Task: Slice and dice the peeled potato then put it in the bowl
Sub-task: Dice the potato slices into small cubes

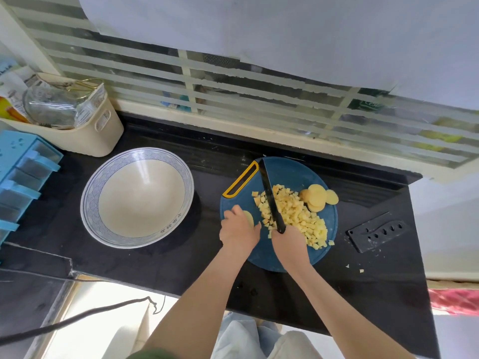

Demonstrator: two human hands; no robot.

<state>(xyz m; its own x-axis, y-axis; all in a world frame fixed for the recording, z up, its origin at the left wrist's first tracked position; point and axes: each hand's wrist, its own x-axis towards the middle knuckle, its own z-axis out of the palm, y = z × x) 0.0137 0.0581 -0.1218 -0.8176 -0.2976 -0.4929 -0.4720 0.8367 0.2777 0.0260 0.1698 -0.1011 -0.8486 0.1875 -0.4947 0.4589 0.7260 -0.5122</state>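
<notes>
We see the right hand (287,242) gripping the knife (269,198), blade across the diced potato (295,213) on the board (290,172). The left hand (238,229) seems curled over a potato slice (249,217); the bowl (137,198) stands left

Black counter (181,260). Round blue cutting board (293,172), with a yellow-rimmed handle slot at its far left. Right hand (287,242) grips a black knife (269,195); the blade lies over the left part of the diced potato (298,213), tip pointing away. Left hand (238,229) is curled over one potato slice (249,217) at the board's left edge. Stacked round slices (317,199) sit right of the dice. A blue-rimmed bowl (108,169) stands left of the board and a knife sheath (378,231) lies right of it.
</notes>
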